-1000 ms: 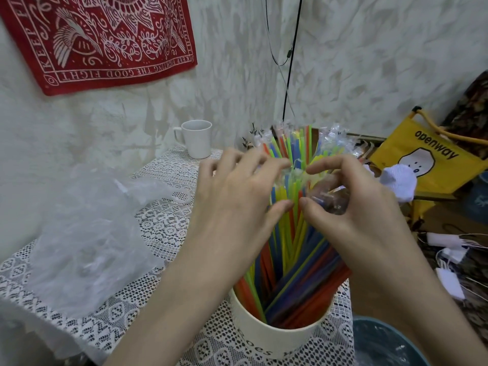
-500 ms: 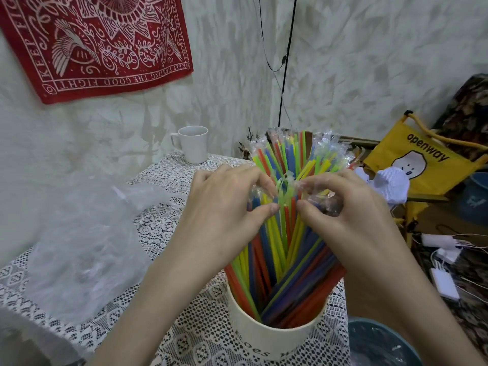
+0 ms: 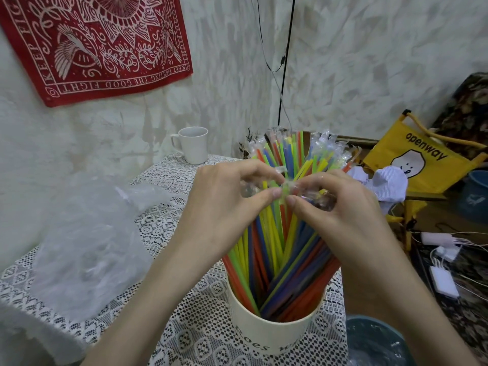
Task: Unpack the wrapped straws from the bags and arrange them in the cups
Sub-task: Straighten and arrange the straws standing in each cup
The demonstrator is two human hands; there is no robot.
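Both hands shifted up, left hand [image 3: 221, 204] & right hand [image 3: 340, 207] pinching straws [image 3: 284, 249].

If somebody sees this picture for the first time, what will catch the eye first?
First, the bright bundle of wrapped plastic straws standing in the cream round cup at the centre, where the left hand and right hand pinch a clear wrapper. Then the red patterned cloth on the wall, upper left.

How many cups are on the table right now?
2. A cream cup packed with straws stands at the near edge below both hands; a white mug stands at the far edge by the wall. The clear plastic bag could hide another.
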